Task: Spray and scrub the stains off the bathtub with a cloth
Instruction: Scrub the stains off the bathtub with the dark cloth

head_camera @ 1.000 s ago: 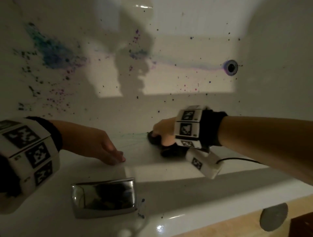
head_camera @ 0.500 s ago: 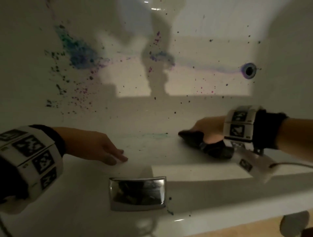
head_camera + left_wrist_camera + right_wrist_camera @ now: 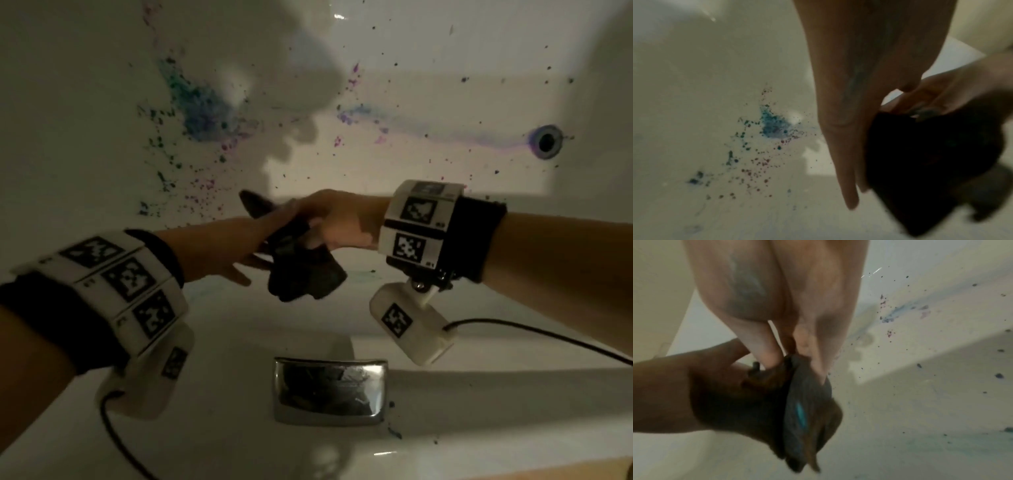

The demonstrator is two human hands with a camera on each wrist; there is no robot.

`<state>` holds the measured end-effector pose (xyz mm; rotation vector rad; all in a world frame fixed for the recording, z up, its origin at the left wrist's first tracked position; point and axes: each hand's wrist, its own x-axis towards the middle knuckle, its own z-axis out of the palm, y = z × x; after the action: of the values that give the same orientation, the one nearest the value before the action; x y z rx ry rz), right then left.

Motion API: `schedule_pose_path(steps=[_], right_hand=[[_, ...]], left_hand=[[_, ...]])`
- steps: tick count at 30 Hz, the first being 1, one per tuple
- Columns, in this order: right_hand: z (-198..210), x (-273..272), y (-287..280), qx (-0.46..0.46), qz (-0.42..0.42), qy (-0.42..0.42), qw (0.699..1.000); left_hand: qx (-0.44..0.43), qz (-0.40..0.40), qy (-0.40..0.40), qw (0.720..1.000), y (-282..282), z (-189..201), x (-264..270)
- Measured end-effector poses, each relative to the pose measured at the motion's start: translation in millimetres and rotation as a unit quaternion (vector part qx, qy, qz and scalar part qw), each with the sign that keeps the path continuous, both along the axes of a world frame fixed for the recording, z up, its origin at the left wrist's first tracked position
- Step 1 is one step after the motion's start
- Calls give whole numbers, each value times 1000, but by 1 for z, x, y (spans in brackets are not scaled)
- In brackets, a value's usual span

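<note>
Above the white bathtub's near ledge my right hand pinches the top of a dark cloth, which hangs down crumpled. My left hand reaches across and lays straight fingers flat against the cloth's side. In the right wrist view the thumb and fingers of the right hand nip the cloth, which carries a teal smear. A blue-green splatter with purple specks stains the tub floor at left. A purple-blue streak runs to the drain.
A chrome plate sits on the near tub wall below the hands. A faint teal smear marks the ledge by the cloth. Dark specks dot the tub floor. Camera cables trail from both wrists.
The right hand lifted the cloth off the ledge and carried it left. The left hand rose from the ledge and came to touch the cloth.
</note>
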<state>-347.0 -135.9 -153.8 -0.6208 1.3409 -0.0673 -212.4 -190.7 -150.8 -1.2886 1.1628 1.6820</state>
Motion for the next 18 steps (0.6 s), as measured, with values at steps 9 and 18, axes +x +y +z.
schedule_pose_path(steps=[9,18], right_hand=[[2,-77,41,64,11,84,994],[1,-56,80,86,207,73,972]], left_hand=[[-272,-297,122,907,6,-10,-23],[-117,-570,297,757,59,-5,-30]])
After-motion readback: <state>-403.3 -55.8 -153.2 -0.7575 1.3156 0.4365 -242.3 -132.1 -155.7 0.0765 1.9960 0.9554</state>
